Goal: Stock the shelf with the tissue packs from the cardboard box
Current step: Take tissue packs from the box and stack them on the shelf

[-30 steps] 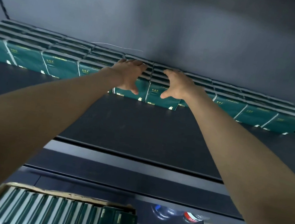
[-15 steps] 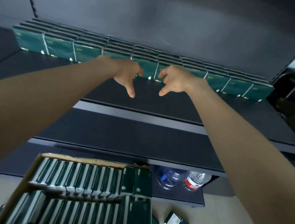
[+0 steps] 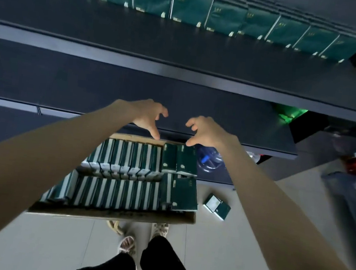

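Now both hands, the left hand (image 3: 146, 117) and right hand (image 3: 204, 131), have dropped empty and spread from the stocked shelf (image 3: 183, 43) toward the tissue packs (image 3: 123, 173) in the near cardboard box (image 3: 118, 214), ready for another load.

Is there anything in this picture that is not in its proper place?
Yes. Two tissue packs lie loose on the floor, to the right of the cardboard box, not in the box or on the shelf. Inside the box, a few packs on the right face differently from the rows.
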Tool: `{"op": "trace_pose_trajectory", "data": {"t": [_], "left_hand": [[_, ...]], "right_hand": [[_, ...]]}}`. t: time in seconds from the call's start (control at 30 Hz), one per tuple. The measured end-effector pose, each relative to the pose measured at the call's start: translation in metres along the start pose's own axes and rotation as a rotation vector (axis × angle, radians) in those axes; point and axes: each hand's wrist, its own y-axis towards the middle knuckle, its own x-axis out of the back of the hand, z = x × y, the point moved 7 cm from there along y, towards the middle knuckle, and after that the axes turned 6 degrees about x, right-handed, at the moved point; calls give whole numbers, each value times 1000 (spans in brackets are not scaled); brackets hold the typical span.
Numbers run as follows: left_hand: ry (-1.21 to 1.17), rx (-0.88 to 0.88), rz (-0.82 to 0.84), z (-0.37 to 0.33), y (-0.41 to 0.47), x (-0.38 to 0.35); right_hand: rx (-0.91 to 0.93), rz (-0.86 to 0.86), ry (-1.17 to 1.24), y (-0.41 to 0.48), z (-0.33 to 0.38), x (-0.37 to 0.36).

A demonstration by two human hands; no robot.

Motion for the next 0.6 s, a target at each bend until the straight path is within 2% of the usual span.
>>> {"op": "trace_pose_trajectory", "data": {"t": [0.17,0.27,0.43,0.6], "left_hand": [[-123,32,134,21,16,-89],[-217,63,197,28,24,-141],[-377,107,245,27,34,-211],[-544,191,244,24,47,-254]], "right_hand": [[-122,80,92,-8,-46,-88],[-198,69,168,-17,-73,-130],[-327,21,247,-30,-109,-183],[-414,5,430,-40,-133,-220]]}}
